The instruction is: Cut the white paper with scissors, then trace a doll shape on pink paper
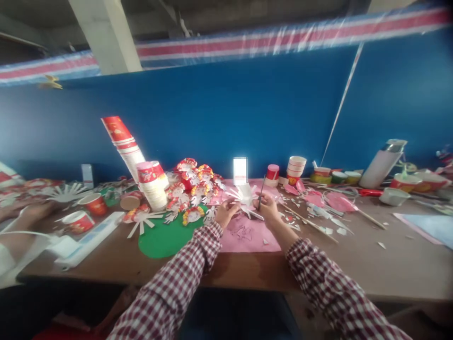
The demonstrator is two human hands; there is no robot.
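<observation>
Between my hands is a white paper cup cut into strips that fan outward. My left hand grips its left side with closed fingers. In my right hand is a pair of scissors, with a dark blade pointing up beside the cup. Whether the blades touch the paper I cannot tell. Both hands are above a pink sheet with dark lines drawn on it. To the left, a heap of red and yellow cut-paper pieces rests near a green round sheet.
Stacked paper cups stand left, with a leaning stack behind. A power strip lies nearer the left edge. Another person's arm reaches in there. Sticks, paper scraps and a white flask are on the right.
</observation>
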